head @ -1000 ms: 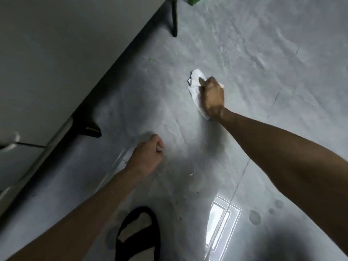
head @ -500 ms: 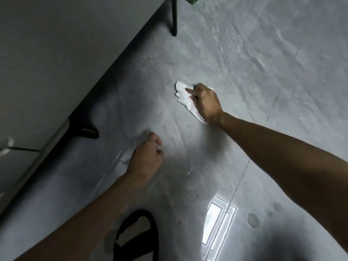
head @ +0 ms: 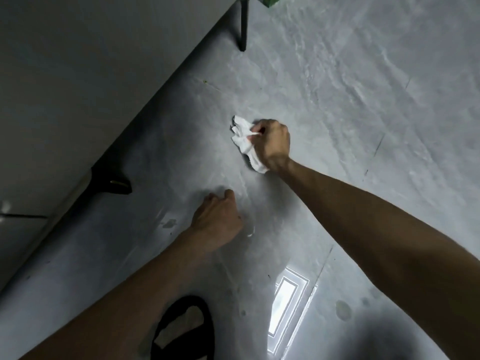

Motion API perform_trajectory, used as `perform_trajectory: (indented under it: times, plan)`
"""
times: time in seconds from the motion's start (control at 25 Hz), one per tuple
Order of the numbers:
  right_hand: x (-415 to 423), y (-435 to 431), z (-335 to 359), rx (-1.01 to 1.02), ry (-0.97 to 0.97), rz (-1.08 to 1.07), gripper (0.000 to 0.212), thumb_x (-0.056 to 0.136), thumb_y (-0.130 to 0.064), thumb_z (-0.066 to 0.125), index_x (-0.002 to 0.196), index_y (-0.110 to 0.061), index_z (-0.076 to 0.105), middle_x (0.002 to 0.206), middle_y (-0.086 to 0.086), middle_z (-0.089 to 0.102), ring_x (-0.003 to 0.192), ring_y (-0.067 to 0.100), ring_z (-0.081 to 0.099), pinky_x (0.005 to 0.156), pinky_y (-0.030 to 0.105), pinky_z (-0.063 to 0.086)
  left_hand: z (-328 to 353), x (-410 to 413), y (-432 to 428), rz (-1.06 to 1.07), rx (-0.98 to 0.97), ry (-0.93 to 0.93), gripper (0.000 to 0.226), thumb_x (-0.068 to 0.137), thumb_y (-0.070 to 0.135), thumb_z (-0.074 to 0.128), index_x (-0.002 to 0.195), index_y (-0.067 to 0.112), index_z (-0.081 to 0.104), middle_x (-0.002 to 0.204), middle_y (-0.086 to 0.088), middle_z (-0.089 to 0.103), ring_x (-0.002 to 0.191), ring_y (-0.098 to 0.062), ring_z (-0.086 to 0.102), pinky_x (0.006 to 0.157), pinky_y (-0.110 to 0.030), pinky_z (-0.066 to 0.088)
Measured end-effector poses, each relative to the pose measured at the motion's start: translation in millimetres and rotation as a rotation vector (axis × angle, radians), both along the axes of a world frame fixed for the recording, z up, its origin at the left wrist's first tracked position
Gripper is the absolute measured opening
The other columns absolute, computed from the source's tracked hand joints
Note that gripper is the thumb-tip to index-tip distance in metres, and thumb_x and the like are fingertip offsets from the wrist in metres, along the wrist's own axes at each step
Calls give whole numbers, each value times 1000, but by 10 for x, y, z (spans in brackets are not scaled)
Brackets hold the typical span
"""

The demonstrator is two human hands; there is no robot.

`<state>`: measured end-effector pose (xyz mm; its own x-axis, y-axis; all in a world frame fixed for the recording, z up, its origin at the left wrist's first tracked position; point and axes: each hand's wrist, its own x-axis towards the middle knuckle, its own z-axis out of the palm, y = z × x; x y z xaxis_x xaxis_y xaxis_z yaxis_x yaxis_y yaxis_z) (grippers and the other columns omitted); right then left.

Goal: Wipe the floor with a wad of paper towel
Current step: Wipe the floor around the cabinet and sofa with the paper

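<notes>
- Far left: a grey slab (head: 78, 74) runs diagonally over the floor (head: 363, 100). It looks like a surface seen from above but I can't tell for sure. A black foot (head: 114, 181) sits under its edge, and a thin black leg (head: 243, 24) stands further up.
- Left-centre: left hand (head: 217, 219) is knuckles-down on the floor with the fingers curled under. Grip looks pressed together and holds nothing visible. Probably bracing body weight.
- Small dark wet spot (head: 168, 223) just left of that hand, with faint streaks around it.
- Bottom centre: black sandal (head: 184, 328) with a foot in it, near the bottom edge of the frame.
- Centre: wad of paper towel (head: 242, 137) lies on the floor, crumpled, white, poking out left of the right hand (head: 272, 142).
- Right hand's grip is bunched over the wad, fingers pinching its top folds and heel pressing it down. Wipe stroke looks mid-way.
- Right of centre, low: bright window reflection (head: 284, 305) on glossy floor, so the floor is likely slick.
- Lower right: dark droplets (head: 342, 310), well apart from the wad and not yet wiped.
- Risks:
  - the thin wad could tear or shed bits if dragged hard while wet
  - the braced left hand or sandal could slip on the damp, shiny floor
  - the stroke may only smear the streaks
  - the lower-right droplets are easy to miss
  - the wad could catch on the black foot if the stroke runs far left
</notes>
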<state>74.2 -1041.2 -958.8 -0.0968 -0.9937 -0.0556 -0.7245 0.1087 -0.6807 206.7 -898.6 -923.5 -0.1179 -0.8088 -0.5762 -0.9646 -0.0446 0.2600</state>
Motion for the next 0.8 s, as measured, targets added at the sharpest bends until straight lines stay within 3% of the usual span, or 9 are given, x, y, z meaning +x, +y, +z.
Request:
perform_trajectory:
  times: [0.2, 0.32, 0.48, 0.6, 0.8]
  plan:
    - [-227, 605, -129, 26, 6, 126, 12, 77, -12, 64, 84, -19, 71, 102, 0, 72, 96, 16, 66, 83, 24, 49, 64, 61, -51, 20, 73, 69, 47, 83, 28, 53, 121, 4, 42, 118, -23, 55, 112, -41, 52, 89, -40, 43]
    - [-344, 883, -189, 9, -6, 139, 11, 74, -13, 64, 78, -23, 69, 98, -9, 72, 90, 7, 66, 74, 8, 43, 64, 81, -9, 27, 85, 92, 38, 80, 28, 55, 111, 8, 46, 112, -19, 59, 108, -38, 53, 82, -35, 40]
    - [48, 27, -191, -37, 52, 140, 12, 73, -15, 61, 81, -19, 68, 100, -5, 72, 93, 17, 67, 78, 26, 50, 34, 234, -82, 28, 149, 186, 27, 82, 26, 52, 104, 11, 45, 108, -14, 60, 105, -34, 55, 74, -30, 34]
    - [430, -548, -208, 0, 51, 84, 14, 76, -19, 59, 86, -22, 68, 99, -4, 71, 94, 19, 65, 76, 23, 44, 45, 302, -130, 74, 181, 205, 28, 80, 26, 55, 104, 14, 48, 109, -12, 62, 103, -32, 59, 70, -28, 34]
    - [114, -103, -157, 4, -50, 328, 18, 78, -25, 58, 91, -23, 70, 106, -7, 70, 101, 15, 64, 88, 24, 47, 113, 233, -134, 57, 199, 197, 28, 78, 29, 58, 100, 14, 48, 108, -13, 62, 95, -30, 58, 68, -29, 37]
